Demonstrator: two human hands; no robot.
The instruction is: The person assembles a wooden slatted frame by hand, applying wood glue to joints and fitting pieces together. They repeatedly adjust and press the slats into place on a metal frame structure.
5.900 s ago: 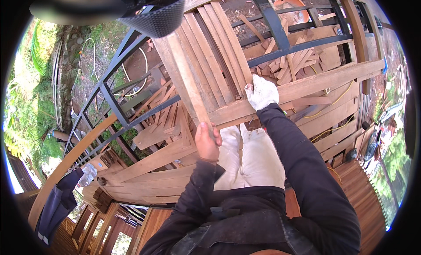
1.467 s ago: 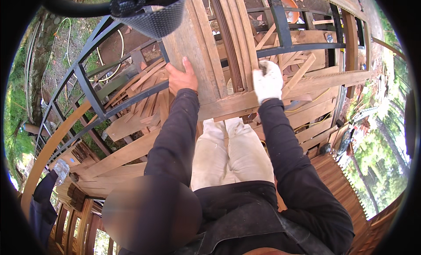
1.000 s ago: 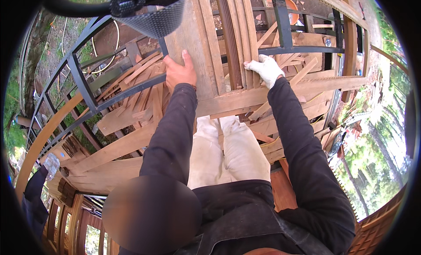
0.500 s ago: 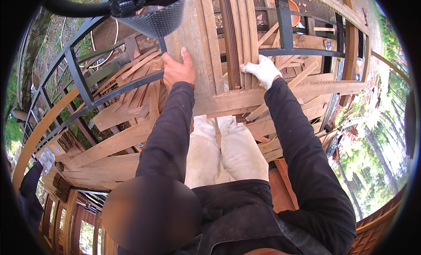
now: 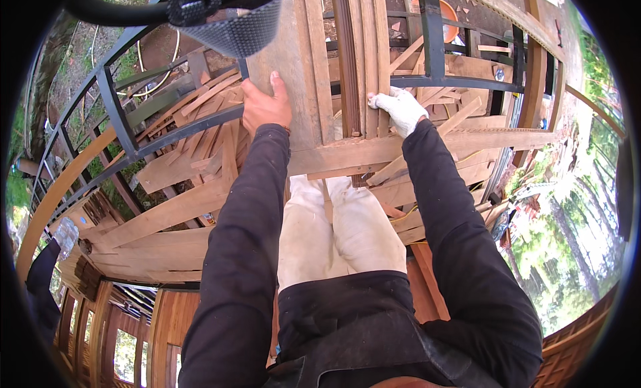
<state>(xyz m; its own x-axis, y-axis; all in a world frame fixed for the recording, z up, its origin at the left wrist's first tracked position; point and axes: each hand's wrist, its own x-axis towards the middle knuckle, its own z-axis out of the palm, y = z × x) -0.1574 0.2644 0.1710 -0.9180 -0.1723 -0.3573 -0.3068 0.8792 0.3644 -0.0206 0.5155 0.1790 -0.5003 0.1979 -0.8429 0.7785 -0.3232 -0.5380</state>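
Observation:
My left hand (image 5: 266, 107) is bare and closed over the left edge of a wide wooden board (image 5: 288, 61), thumb lying on top and fingertips hidden beneath. My right hand (image 5: 402, 112), in a white glove with bare fingertips, pinches the right edge of several narrow wooden strips (image 5: 371, 47). These strips run lengthwise away from me, beside a darker grooved strip (image 5: 346, 61). Between the board and the grooved strip is a narrow gap. The near ends of the pieces meet a wooden crosspiece (image 5: 347, 153) in front of my legs.
A black metal frame (image 5: 187, 133) curves around the work area. Scrap wood (image 5: 193, 157) is piled at the left, with more on the right. An orange basin (image 5: 446, 22) is at the far right. A dark mesh strap (image 5: 230, 24) hangs at the top left, and dark cloth (image 5: 43, 288) shows at the left rim.
Both hands stay on the wood; the right fingers have curled in slightly. The view has shifted a little, and a blurred dark round shape at the lower left is gone.

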